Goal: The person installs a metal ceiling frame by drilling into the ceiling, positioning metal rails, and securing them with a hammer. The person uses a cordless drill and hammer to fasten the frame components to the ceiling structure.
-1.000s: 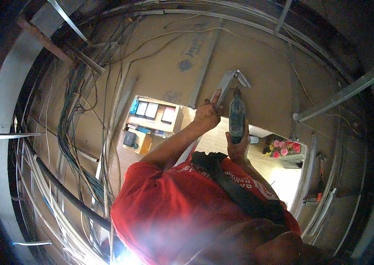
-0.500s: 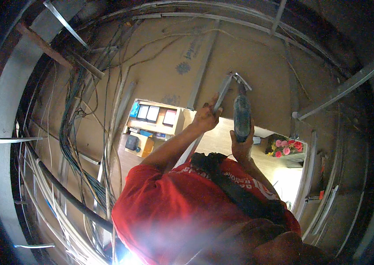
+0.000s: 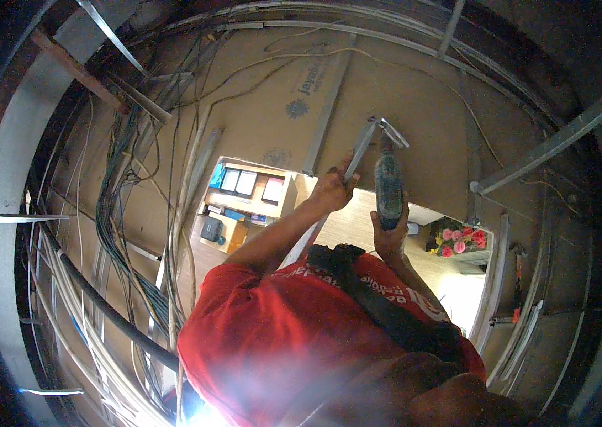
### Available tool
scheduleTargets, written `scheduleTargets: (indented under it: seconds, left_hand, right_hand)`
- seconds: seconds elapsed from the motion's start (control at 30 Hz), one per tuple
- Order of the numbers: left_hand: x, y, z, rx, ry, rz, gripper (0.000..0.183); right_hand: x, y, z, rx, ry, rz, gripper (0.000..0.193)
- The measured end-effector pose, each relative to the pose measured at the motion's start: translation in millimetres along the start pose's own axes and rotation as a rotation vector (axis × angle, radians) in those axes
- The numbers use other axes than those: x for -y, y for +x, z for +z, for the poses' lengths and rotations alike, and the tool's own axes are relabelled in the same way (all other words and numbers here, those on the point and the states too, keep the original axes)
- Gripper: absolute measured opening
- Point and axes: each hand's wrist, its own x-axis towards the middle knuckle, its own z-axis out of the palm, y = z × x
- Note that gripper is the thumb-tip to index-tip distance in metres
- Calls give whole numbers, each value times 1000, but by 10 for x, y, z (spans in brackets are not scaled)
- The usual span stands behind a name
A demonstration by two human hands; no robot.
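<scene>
My left hand (image 3: 332, 191) is closed on a narrow grey metal channel (image 3: 361, 147) that slants up to the right. Beside it, my right hand (image 3: 391, 235) grips the lower end of a dusty blue-green angle grinder (image 3: 388, 186). The grinder points away from me, its thin bright metal disc or guard (image 3: 394, 134) close to the channel's far end. Whether the two touch, I cannot tell. Part of my right fingers is hidden behind the grinder's body.
Around me is a brown ceiling board (image 3: 415, 92) with metal framing. An opening shows a room below with a wooden shelf (image 3: 247, 191) and red-pink flowers (image 3: 459, 240). Bundled cables (image 3: 105, 206) run down the left. A hammer (image 3: 518, 274) lies at the right.
The grinder's head has shifted very slightly to the right and its disc or guard has tilted. My left hand stays in place on the channel.
</scene>
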Motion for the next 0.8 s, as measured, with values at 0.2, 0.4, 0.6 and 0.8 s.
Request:
scheduleTargets:
  seconds: [0.2,0.4,0.6,0.8]
  left_hand:
    - [245,-5,256,-2,36,67,66]
    - [165,-35,225,-67,2,137,68]
    - [85,-11,61,17,31,10,68]
    - [147,-38,115,-92,-29,156,67]
  right_hand:
    - [-36,-29,5,-6,-40,-131,86]
    - [-92,-17,32,-43,-32,-81,84]
    - [-25,-76,-11,-40,2,5,86]
    - [-37,-83,4,-22,-7,-91,85]
